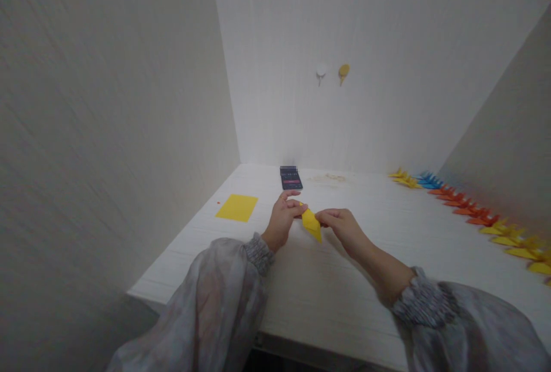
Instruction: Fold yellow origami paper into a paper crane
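Observation:
A partly folded piece of yellow origami paper (pixel 310 223) is held just above the white table, narrow and pointed at its near end. My left hand (pixel 283 215) pinches its upper left corner between thumb and fingers, with the index finger raised away. On the other side, the fingertips of my right hand (pixel 338 223) grip the paper's right edge. A flat yellow square sheet (pixel 237 208) lies on the table to the left of my left hand.
A phone (pixel 291 178) lies near the back wall. Along the right side runs a row of folded paper cranes (pixel 465 205) in yellow, blue and orange-red. Two hooks (pixel 343 71) are fixed to the wall. The white table (pixel 310 303) ends at a front edge close to me.

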A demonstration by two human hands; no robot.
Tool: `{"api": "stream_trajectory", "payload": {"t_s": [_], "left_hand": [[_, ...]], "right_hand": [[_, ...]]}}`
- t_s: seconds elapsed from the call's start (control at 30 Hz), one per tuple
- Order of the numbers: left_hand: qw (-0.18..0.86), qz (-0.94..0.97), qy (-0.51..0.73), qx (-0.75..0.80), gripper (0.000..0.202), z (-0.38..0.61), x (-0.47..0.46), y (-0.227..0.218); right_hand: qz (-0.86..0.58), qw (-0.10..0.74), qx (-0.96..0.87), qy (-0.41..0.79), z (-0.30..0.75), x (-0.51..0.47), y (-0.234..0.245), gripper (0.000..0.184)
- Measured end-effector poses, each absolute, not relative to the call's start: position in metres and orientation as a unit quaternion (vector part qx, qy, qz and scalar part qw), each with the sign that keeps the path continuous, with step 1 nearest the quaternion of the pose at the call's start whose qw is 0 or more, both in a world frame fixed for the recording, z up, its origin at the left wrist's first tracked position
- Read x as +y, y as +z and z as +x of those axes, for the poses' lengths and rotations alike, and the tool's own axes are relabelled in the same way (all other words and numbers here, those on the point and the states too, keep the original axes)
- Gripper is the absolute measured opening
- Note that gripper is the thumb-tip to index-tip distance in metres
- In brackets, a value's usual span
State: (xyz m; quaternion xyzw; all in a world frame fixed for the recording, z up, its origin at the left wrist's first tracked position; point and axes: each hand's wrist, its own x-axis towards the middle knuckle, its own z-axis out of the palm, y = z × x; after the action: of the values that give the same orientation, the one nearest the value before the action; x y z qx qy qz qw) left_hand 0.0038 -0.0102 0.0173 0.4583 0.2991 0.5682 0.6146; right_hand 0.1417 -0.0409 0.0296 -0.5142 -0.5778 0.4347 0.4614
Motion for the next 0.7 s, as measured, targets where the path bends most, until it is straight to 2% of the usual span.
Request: {"api": "stream_trajectory", "payload": {"t_s": [0.37, 0.57, 0.7], "left_hand": [[0.6, 0.426, 0.596, 0.32, 0.044, 0.0067, -0.0122, 0.019], [0.619, 0.448, 0.565, 0.313, 0.043, 0.0061, -0.0119, 0.017], [0.621, 0.475, 0.541, 0.309, 0.038, 0.0074, -0.013, 0.0171]], "right_hand": [[-0.522, 0.479, -0.554, 0.437, 0.1432, -0.0377, 0.0232, 0.018], [-0.477, 0.471, -0.548, 0.5, 0.1392, -0.0408, 0.0259, 0.023], [-0.51, 0.472, -0.526, 0.491, 0.1364, -0.0395, 0.0251, 0.019]]}}
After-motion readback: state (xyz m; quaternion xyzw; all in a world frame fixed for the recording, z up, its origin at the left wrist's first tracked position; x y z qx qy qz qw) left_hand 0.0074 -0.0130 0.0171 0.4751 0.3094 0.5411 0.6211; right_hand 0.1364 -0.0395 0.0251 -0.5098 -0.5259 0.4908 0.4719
